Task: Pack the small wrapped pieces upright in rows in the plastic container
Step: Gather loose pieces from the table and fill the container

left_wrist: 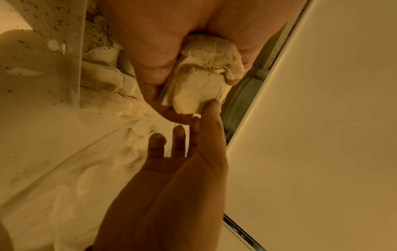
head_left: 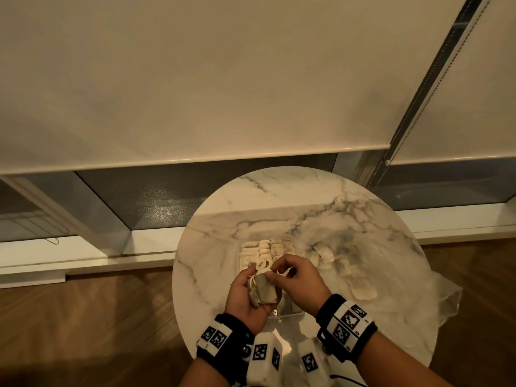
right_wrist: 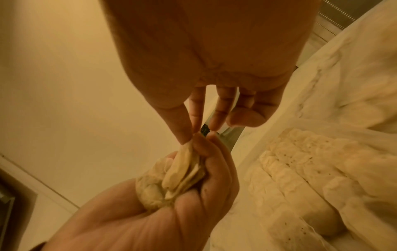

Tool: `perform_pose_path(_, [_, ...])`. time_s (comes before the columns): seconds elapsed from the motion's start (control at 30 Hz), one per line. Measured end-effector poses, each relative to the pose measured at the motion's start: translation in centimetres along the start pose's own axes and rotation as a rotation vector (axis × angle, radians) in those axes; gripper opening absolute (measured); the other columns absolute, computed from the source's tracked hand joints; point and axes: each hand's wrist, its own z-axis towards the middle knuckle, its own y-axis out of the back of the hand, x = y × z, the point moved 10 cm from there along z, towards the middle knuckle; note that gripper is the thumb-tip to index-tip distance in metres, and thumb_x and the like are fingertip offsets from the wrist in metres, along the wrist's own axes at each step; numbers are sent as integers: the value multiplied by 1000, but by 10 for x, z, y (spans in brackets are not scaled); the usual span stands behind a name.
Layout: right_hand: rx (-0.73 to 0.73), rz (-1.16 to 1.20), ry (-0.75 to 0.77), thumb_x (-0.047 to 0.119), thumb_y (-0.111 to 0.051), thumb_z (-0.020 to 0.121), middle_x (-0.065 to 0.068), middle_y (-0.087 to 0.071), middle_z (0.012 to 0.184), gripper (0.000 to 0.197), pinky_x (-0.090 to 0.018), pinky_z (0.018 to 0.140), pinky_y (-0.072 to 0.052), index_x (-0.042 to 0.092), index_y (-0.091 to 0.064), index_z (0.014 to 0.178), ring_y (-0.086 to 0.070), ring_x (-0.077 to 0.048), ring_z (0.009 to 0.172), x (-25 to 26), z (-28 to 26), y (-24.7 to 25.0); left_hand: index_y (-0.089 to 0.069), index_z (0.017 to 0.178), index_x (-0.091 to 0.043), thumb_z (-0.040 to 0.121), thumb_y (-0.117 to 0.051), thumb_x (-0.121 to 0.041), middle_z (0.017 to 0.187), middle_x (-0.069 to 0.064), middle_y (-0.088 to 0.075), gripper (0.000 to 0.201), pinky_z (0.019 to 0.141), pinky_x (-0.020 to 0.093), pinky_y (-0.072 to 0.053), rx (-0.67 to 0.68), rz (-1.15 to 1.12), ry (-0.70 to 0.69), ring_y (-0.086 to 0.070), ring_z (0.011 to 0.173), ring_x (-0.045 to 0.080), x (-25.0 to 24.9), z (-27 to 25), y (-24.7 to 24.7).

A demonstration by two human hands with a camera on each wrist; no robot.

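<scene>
Left hand (head_left: 245, 291) grips a bunch of wrapped pieces (right_wrist: 171, 180); the right wrist view alone shows the right hand (right_wrist: 206, 68) pinching one's tip.

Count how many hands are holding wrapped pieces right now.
2. The left hand grips a bunch of pieces in its palm. The right hand, just beside it, pinches the top of one piece in that bunch.

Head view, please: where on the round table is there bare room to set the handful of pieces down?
The marble table is bare along its far edge beyond the plastic container, and on its left side beside the left hand. It is crowded right of the right hand, where loose wrapped pieces and a clear plastic bag lie.
</scene>
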Motion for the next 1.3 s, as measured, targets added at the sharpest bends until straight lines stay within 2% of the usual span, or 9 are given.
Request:
perform_pose_path(0.27, [15,197,5,6,-75,84,-1,-67,75,7,-21,57,-49,5,-68,81,-60,-6,66,9,-1,5,-59,132,-4,86,-58,-31,115,16,-65,54,78,38,-48,1,-19,16,-65,90,30,1,0,1])
perform_pose_path(0.43, [49,473,-121,-1,-67,88,-8,-62,67,7,-29,49,-49,0,-61,85,-59,-12,59,4,0,5,-55,137,0,89,-57,-30,141,20,-52,56,87,40,-43,-42,-43,26,-47,128,36,-1,3,10])
perform_pose_path(0.63, [12,583,-159,-3,-64,89,-18,-64,76,11,-28,47,-47,5,-63,97,-58,-21,62,-3,5,13,-69,108,-1,94,-51,-29,95,16,-70,36,54,30,-54,-24,-105,21,-66,71,28,-3,3,11])
perform_pose_path(0.7, [-30,544,-143,-6,-64,88,-17,-62,82,18,-28,46,-48,8,-67,99,-57,-22,64,-7,8,20,-73,92,0,91,-53,-29,85,15,-68,35,50,29,-51,-30,-116,30,-63,63,27,-4,1,12])
perform_pose_path(0.8, [-101,418,-103,-6,-64,88,-12,-65,88,14,-27,51,-53,6,-71,90,-62,-15,66,-9,15,33,-76,82,0,84,-58,-29,86,14,-65,34,52,30,-52,-39,-126,38,-59,73,26,-9,2,22])
perform_pose_path(0.9, [-129,315,-87,-2,-69,86,-7,-71,82,11,-25,56,-54,8,-74,83,-65,-13,66,-11,23,38,-71,94,-3,81,-60,-28,92,13,-64,30,54,31,-53,-62,-135,31,-56,82,26,-17,2,34])
perform_pose_path(1.03, [-66,187,-74,4,-77,81,-2,-74,75,8,-18,57,-50,12,-76,84,-65,-6,63,-15,35,30,-69,92,-4,81,-58,-27,85,14,-66,28,52,30,-51,-67,-133,7,-61,70,27,-27,-7,38])
perform_pose_path(1.17, [19,114,-142,3,-76,83,-6,-67,84,16,-26,56,-55,11,-72,96,-63,-12,61,-34,51,6,-71,84,1,79,-60,-27,83,14,-64,31,51,29,-52,-99,-133,4,-61,67,26,-35,-11,50])
perform_pose_path(1.3, [137,-194,-179,6,-75,84,-1,-70,86,13,-30,60,-60,17,-73,92,-67,-15,60,-59,63,-18,-65,95,1,79,-62,-30,86,14,-62,35,55,30,-52,-126,-144,16,-58,73,26,-41,-9,63])
